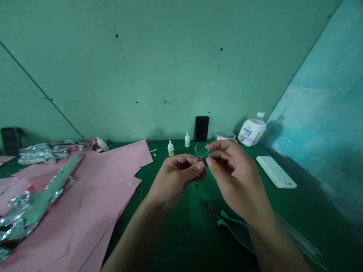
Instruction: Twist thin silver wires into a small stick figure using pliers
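Note:
My left hand [176, 177] pinches a thin metal chain between thumb and fingers. A short end of the chain [196, 185] hangs below the fingertips, and another stretch lies across the top of the index finger. My right hand [232, 173] meets it at the fingertips, thumb and fingers closed on a thin pale cord. The cord [195, 147] bends into a small loop above both hands. Where cord and chain meet is too small to make out. Below my right hand lie pliers [227, 219] with teal handles, partly covered by the forearm.
Two small glue bottles [170, 148] stand behind my hands, near a black phone [201, 129] leaning on the wall. Pink paper sheets [85, 196] with foil cover the left. At right are a drink bottle [249, 132], a white slab [276, 172] and clear strands [303, 238].

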A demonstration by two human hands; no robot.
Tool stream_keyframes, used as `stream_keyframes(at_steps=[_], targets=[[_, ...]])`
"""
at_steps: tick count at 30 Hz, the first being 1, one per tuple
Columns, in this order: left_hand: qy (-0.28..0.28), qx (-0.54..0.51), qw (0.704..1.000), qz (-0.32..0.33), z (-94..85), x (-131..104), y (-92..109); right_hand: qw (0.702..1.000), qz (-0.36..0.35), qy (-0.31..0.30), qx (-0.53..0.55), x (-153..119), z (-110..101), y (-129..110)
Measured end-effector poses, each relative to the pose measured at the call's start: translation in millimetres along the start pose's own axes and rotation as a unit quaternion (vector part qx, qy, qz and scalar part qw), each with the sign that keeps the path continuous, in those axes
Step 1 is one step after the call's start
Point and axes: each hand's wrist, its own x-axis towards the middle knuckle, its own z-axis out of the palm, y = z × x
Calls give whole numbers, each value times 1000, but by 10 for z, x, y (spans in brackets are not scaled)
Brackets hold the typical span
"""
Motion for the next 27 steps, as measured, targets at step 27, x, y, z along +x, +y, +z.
stream_keyframes(at_steps=[27], targets=[[33, 93, 994, 39, 6, -33, 45, 998, -30, 27, 39, 14, 48, 66]])
